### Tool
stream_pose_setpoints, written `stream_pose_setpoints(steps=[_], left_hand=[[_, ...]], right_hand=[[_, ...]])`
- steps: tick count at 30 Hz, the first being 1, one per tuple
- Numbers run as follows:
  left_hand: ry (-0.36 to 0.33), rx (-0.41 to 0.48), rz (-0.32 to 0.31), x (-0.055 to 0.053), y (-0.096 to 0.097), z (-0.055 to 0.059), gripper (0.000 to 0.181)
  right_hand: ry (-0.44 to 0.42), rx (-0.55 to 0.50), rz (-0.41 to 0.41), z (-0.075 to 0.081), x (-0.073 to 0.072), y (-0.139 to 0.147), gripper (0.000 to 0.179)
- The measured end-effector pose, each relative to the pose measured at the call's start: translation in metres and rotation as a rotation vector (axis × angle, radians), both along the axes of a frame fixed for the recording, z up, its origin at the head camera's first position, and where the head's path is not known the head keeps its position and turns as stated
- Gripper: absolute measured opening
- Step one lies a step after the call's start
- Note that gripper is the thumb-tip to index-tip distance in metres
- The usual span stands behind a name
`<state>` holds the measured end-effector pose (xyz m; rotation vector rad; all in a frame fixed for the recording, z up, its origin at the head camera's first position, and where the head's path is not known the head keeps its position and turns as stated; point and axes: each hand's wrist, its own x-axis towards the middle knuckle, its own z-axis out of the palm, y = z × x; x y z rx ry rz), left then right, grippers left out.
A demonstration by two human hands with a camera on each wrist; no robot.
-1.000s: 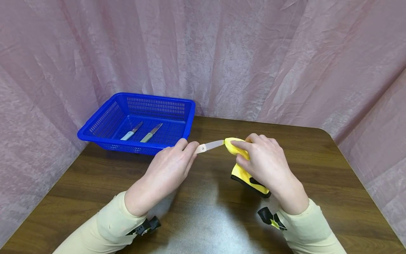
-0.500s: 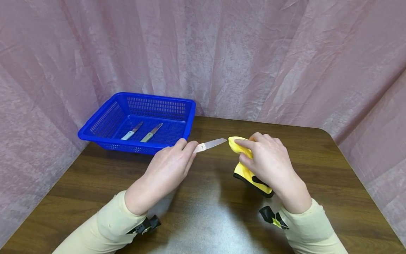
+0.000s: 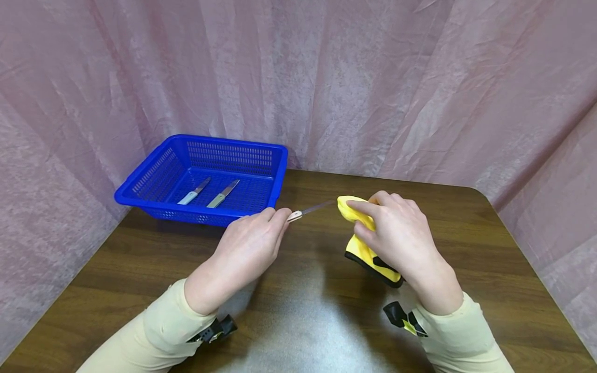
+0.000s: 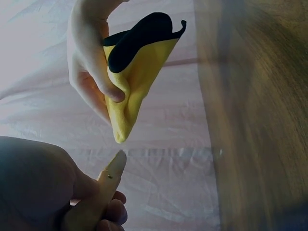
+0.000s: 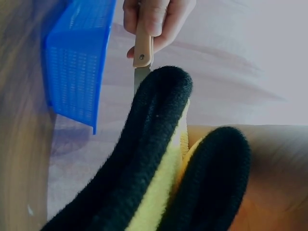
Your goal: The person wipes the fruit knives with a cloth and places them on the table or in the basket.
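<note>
My left hand (image 3: 247, 248) grips a knife by its cream handle (image 5: 143, 48), the blade (image 3: 318, 206) pointing right and slightly up above the table. In the head view the blade is seen nearly edge-on. A yellow cloth with a black border (image 3: 368, 254) is pinched between thumb and fingers of my right hand (image 3: 401, 241), its folded tip just off the blade's point. In the left wrist view a small gap shows between the knife (image 4: 115, 166) and the cloth (image 4: 139, 77). Part of the handle is hidden inside my left hand.
A blue perforated basket (image 3: 279, 176) stands at the back left, close behind my left hand. Inside lie a knife with a pale blue handle (image 3: 188, 198) and one with a green handle (image 3: 216, 201). Pink curtain (image 3: 326, 93) hangs behind the brown wooden table (image 3: 448, 223).
My right hand has drawn the cloth rightward and slightly up, off the blade's tip. My left hand has rotated the knife, so the blade's flat side has turned nearly edge-on.
</note>
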<state>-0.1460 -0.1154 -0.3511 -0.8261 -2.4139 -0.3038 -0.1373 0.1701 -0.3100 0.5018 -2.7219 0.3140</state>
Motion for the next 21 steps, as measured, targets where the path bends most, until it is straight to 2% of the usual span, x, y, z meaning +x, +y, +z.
stream_pose_setpoints(steps=[21], left_hand=[[-0.069, -0.013, 0.039, 0.0001, -0.0002, -0.0004, 0.009]], right_hand=[[0.038, -0.012, 0.023, 0.0025, 0.0051, -0.0028, 0.045]])
